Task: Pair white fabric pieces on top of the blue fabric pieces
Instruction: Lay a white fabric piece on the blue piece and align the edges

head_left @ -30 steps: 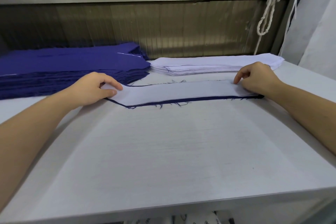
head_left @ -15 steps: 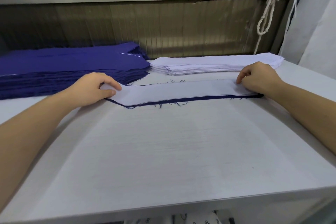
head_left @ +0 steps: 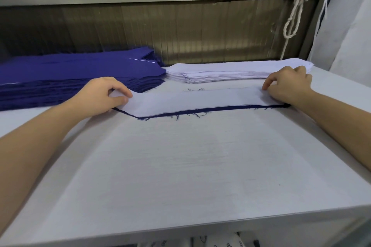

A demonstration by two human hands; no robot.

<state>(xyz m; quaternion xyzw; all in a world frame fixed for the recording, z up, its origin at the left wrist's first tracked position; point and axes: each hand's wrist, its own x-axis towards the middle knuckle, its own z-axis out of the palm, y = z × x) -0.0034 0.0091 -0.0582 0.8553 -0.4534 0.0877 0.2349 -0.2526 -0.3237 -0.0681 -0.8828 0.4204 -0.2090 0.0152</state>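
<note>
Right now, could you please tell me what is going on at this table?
A person is pairing fabric on the table. A white strip lies on a blue strip, whose frayed edge shows along the near side. The left hand pinches the white strip's left end; the right hand rests curled on the right end, its grip hidden. Behind sit a blue stack and a white stack.

Soft even light, wide-angle edge bowing

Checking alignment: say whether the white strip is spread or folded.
Spread: white strip lies flat on the blue strip, whose edge shows along the near side.
</note>
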